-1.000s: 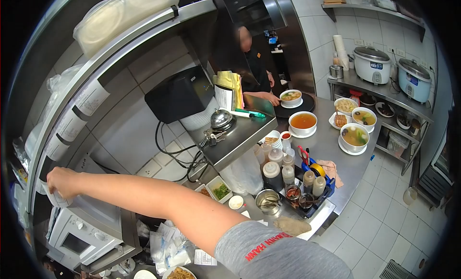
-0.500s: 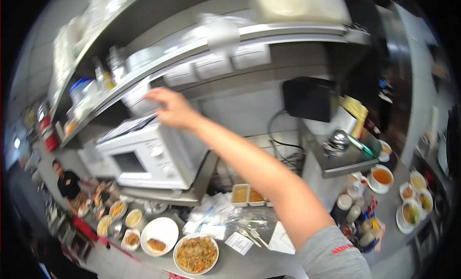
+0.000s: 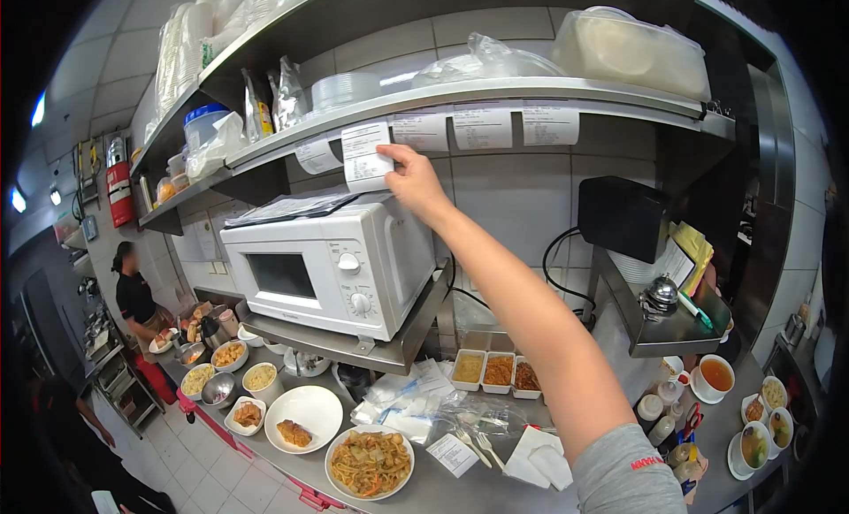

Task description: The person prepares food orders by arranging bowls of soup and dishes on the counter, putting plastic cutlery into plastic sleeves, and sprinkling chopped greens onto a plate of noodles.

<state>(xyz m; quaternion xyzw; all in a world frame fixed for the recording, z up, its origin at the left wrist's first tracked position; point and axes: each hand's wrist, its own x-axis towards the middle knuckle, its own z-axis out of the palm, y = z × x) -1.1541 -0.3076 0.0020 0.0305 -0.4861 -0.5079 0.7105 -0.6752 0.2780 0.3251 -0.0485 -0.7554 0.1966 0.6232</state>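
My right hand (image 3: 414, 180) reaches up from the lower right, thumb and fingers closed on the right edge of a printed order slip (image 3: 365, 152). The slip hangs in front of the steel shelf's edge, above a white microwave (image 3: 323, 262). Left of it hangs another order slip (image 3: 317, 156), and several more order slips (image 3: 482, 128) hang to the right along the same edge. Papers on a clipboard (image 3: 287, 206) lie on top of the microwave, just below the held slip. My left hand is out of view.
Below stand a bowl of noodles (image 3: 370, 464), a white plate with a browned piece of food (image 3: 305, 408), and sauce trays (image 3: 498, 370). A loose slip (image 3: 452, 455) lies by plastic cutlery. A service bell (image 3: 661, 293) sits right; another person (image 3: 137, 293) stands far left.
The view has swung, so the shelf and microwave appear farther right, and it is sharper. My right hand stays at the slip, now plainly gripping its right edge.
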